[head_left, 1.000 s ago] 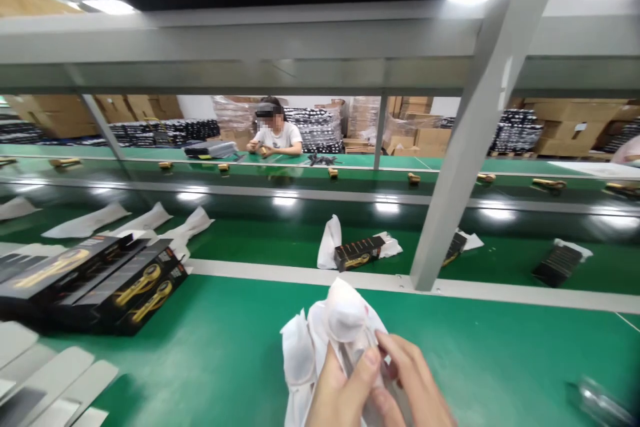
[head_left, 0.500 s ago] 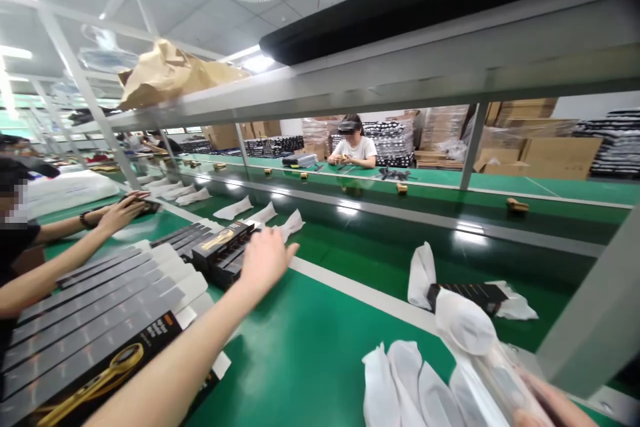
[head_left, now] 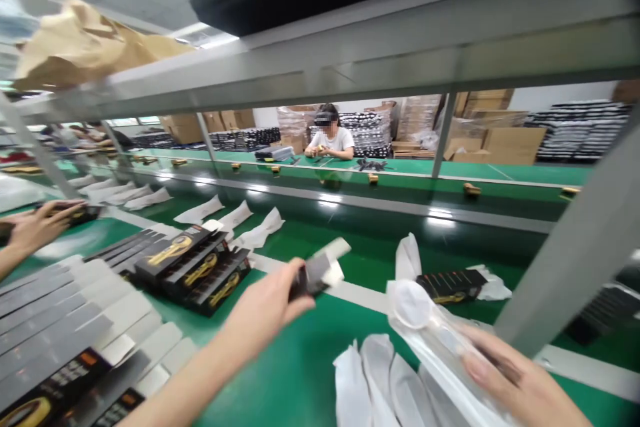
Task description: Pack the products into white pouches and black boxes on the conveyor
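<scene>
My left hand (head_left: 273,297) is closed on a dark box (head_left: 317,270) whose pale end flaps stand open, over the green table's pale edge strip. Between my right hand's (head_left: 505,367) fingers and thumb is a white-wrapped item (head_left: 410,307) with a rounded end, held slanting at the lower right. Several white-wrapped items (head_left: 375,373) lie side by side just left of it. Beyond them, a black box (head_left: 450,283) rests beside white wrapping (head_left: 493,282). Stacked black boxes with a gold picture (head_left: 173,250) are left of my left hand.
Rows of grey boxes (head_left: 45,320) with pale flaps cover the lower left. Another person's hands (head_left: 40,227) hold a dark item at far left. White pouches (head_left: 255,230) and gold parts (head_left: 373,179) lie beyond. A metal post (head_left: 575,233) rises at right; a person (head_left: 330,137) sits opposite.
My left hand has moved right from the black box stack and now holds a flapped box. My right hand and the wrapped item have come further into view. The view has turned right.
</scene>
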Demonstrator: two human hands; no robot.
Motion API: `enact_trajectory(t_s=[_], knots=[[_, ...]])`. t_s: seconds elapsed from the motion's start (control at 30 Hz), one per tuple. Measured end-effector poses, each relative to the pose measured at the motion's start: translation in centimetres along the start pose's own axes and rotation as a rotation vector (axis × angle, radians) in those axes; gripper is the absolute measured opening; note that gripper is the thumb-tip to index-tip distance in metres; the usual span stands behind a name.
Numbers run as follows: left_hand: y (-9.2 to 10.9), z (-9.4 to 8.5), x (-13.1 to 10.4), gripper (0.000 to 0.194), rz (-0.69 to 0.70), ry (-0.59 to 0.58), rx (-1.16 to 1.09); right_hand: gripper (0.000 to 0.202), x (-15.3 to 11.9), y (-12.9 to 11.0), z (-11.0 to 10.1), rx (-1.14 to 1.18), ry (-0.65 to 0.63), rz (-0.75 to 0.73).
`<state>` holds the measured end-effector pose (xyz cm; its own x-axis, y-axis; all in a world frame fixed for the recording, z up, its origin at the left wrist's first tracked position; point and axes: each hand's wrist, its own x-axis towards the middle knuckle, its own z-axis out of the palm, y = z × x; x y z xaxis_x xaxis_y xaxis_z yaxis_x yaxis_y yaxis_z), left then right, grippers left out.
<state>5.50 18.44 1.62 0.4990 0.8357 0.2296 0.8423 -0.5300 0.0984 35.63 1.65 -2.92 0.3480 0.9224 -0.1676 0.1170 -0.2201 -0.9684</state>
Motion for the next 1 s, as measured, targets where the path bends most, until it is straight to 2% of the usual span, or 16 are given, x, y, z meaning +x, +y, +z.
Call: enact_trajectory(t_s=[0.1,0.17,0.23,0.37,0.47,0.53,0.67,0.77,0.83,0.9,0.97,1.0], knots=[[4.0,1.0,-2.5,0.053,0.186,-0.047,-0.184,0.05,-0.7,-2.9,0.6,0.18,-0.148,-0.018],[5.2,1.7,-3.7,0.054,0.261,-0.005,-0.316,0.048,-1.4,-3.9,0.6,0.252,-0.257,0.001],[5.7,2.1,-4.5,0.057,0.329,0.088,-0.371,0.047,-2.3,-4.2,0.0,0.264,-0.347,0.031],[6.6,2.1,-5.3,0.065,0.606,0.249,-0.245,0.046,-4.2,-3.6,-1.2,0.134,-0.426,0.071],[7.8,1.6,-5.8,0.062,0.84,0.271,-0.195,0.043,-5.5,-3.2,-1.2,0.005,-0.437,0.056],[8.6,1.3,-6.2,0.058,0.91,0.29,-0.191,0.041,-6.1,-3.0,-0.7,-0.043,-0.436,0.027],[9.4,1.7,-6.4,0.055,0.907,0.369,-0.187,0.034,-6.9,-2.3,1.1,-0.202,-0.284,-0.056],[9.8,2.4,-6.4,0.05,0.927,0.373,-0.166,0.03,-7.2,-1.9,2.2,-0.373,-0.208,-0.036],[9.9,2.6,-6.1,0.05,0.936,0.328,-0.176,0.032,-6.9,-2.1,2.1,-0.409,-0.254,-0.044],[9.5,2.5,-5.2,0.047,0.905,0.237,-0.215,0.035,-5.8,-2.9,1.0,-0.374,-0.346,-0.078],[8.7,2.1,-3.2,0.043,0.784,0.102,-0.233,0.042,-3.6,-3.9,-0.8,-0.382,-0.431,-0.164],[8.1,2.0,-1.7,0.042,0.682,0.033,-0.227,0.046,-2.1,-4.3,-1.6,-0.469,-0.398,-0.218]])
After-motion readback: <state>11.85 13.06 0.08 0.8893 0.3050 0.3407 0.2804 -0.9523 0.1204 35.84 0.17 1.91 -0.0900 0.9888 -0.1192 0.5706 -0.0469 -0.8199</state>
